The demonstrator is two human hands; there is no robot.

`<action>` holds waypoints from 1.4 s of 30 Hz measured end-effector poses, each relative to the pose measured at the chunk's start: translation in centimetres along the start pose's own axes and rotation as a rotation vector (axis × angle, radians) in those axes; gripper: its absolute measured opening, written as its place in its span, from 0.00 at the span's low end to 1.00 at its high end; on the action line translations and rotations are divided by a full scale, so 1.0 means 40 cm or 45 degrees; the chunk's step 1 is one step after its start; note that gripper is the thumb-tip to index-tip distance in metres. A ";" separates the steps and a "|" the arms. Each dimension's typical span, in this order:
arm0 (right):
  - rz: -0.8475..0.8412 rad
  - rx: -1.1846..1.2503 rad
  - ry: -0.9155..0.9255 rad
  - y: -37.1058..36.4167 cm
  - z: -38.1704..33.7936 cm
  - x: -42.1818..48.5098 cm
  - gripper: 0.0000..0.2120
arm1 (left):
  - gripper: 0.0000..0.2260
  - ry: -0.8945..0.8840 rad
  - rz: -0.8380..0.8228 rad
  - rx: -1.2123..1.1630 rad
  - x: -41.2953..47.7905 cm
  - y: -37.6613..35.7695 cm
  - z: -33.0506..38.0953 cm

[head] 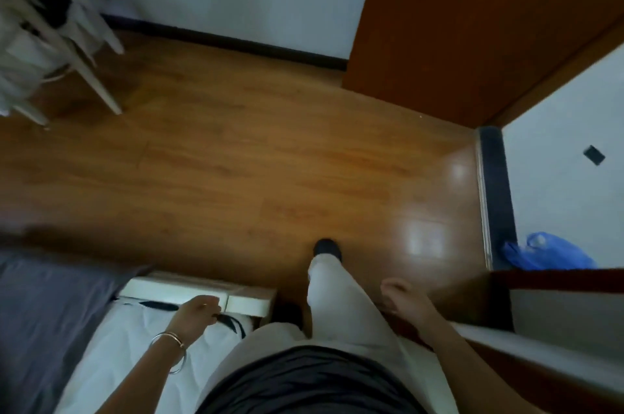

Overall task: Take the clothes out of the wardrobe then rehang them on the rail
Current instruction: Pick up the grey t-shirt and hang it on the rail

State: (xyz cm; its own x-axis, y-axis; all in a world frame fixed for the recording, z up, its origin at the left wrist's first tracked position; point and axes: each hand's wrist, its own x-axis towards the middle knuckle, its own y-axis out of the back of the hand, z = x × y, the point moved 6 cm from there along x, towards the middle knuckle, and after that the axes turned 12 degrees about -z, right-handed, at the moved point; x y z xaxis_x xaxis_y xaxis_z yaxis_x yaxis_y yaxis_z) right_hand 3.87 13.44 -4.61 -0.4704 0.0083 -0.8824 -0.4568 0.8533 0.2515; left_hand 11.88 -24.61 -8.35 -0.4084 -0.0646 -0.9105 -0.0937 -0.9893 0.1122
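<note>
Left hand [197, 310] curls over a white garment [135, 342] at the edge of the bed [40, 312], its grip lost in blur; right hand [401, 298] hangs loose, holding nothing. Open wood floor [253, 160] runs to the clothes rail [96, 85], upper left.

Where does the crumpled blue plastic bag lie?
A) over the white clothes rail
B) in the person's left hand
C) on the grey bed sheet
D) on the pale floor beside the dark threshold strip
D: the crumpled blue plastic bag rests on the pale floor at the right, just past the dark threshold strip that edges the wooden boards.
</note>
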 end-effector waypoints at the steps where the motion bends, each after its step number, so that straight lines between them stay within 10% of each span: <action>1: -0.019 -0.027 -0.016 0.020 -0.021 0.033 0.09 | 0.08 0.037 0.000 -0.057 0.011 -0.001 0.006; 15: -0.310 -0.623 -0.030 0.321 -0.665 0.410 0.03 | 0.12 0.031 0.222 -0.729 0.151 -0.011 0.419; 29: -0.542 -1.053 0.312 -0.374 -1.405 0.512 0.12 | 0.13 0.465 0.474 -1.582 0.152 0.199 0.143; 42: -0.706 -1.649 0.281 -1.022 -1.663 0.521 0.04 | 0.07 0.264 0.898 -2.050 0.160 0.614 0.065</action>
State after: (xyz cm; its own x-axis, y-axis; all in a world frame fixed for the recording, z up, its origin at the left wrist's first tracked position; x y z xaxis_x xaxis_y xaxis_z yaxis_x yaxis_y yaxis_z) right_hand -37.49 -55.96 -6.83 -0.0568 -0.3463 -0.9364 -0.9172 -0.3524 0.1859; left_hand 4.61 -48.99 -10.40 0.1503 -0.3833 -0.9113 0.9874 0.1034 0.1194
